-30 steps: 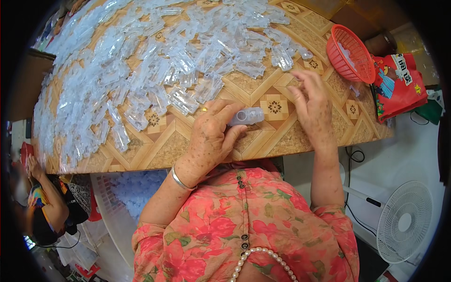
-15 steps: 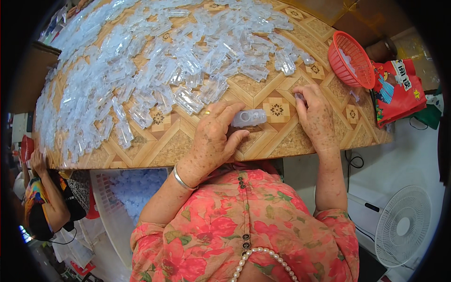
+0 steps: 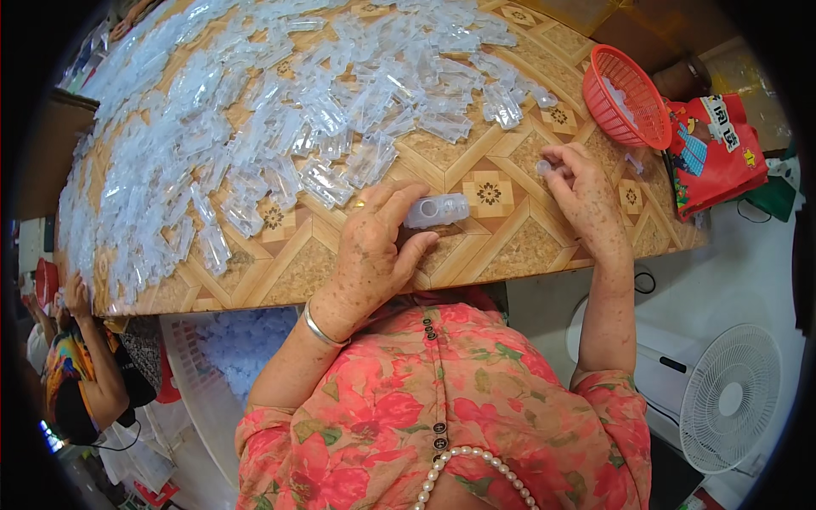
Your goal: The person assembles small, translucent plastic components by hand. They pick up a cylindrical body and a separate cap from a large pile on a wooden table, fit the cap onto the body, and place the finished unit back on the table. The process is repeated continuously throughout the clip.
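Note:
My left hand (image 3: pixel 374 242) rests on the table's near side, its fingers and thumb closed around one end of a translucent plastic casing (image 3: pixel 439 211). The casing is oblong and lies flat, with a round opening near my fingers. To the right, my right hand (image 3: pixel 588 200) pinches a small round translucent plastic piece (image 3: pixel 544 167) between thumb and fingertips, just above the tabletop and apart from the casing. Beyond both hands a wide, loose heap of clear plastic casings (image 3: pixel 323 110) covers much of the wood-patterned table (image 3: pixel 510 242).
A red plastic basket (image 3: pixel 629 98) with small pale pieces stands at the right, beside a red bag (image 3: pixel 718 153). Below the table edge are a white crate (image 3: pixel 191 357) of bluish pieces and a white fan (image 3: pixel 731 399). Another person's arm (image 3: pixel 98 365) reaches in at the left.
My right hand has shifted slightly right and turned, so the small round piece shows more clearly in its fingertips. My left hand still grips the casing. The whole view has shifted a little.

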The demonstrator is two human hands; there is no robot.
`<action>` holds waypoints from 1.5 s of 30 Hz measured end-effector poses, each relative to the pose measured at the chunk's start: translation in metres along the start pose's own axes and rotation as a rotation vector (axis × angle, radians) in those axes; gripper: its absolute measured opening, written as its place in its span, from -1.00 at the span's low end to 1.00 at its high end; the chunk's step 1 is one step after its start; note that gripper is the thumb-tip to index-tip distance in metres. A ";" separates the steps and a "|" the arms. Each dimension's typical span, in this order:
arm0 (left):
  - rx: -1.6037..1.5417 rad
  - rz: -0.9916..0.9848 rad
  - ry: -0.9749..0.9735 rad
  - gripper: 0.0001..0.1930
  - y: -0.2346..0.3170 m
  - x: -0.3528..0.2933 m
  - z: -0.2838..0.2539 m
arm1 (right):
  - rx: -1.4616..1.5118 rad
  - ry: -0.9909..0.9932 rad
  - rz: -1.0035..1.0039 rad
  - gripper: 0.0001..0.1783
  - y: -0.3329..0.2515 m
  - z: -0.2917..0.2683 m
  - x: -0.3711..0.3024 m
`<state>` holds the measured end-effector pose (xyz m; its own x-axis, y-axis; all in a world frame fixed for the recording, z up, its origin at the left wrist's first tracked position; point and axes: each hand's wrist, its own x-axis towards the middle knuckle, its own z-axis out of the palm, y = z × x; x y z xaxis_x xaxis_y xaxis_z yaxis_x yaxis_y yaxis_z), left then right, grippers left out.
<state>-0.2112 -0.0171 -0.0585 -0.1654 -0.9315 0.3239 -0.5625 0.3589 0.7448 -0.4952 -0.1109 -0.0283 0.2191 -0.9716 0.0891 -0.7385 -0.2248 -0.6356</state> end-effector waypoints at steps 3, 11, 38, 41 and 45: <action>-0.013 0.001 0.007 -0.50 0.000 0.000 0.000 | -0.136 -0.008 -0.065 -0.77 0.011 0.004 -0.002; -0.011 0.045 0.067 -0.57 -0.008 0.000 0.003 | 0.235 -0.005 -0.342 -0.74 -0.065 0.039 -0.028; 0.009 0.058 0.037 -0.48 -0.005 -0.001 -0.002 | 0.091 -0.148 -0.528 -0.55 -0.083 0.054 -0.010; 0.088 0.058 0.142 -0.45 -0.003 -0.008 -0.011 | 0.181 -0.141 -0.316 -0.49 -0.082 0.046 -0.014; -0.070 -0.094 0.041 -0.52 0.009 -0.010 -0.026 | 0.271 -0.322 -0.116 -0.57 -0.064 0.046 -0.010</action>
<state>-0.1938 -0.0030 -0.0394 -0.0806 -0.9585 0.2736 -0.5153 0.2751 0.8116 -0.4208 -0.0838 -0.0241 0.5102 -0.8589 -0.0443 -0.5124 -0.2622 -0.8178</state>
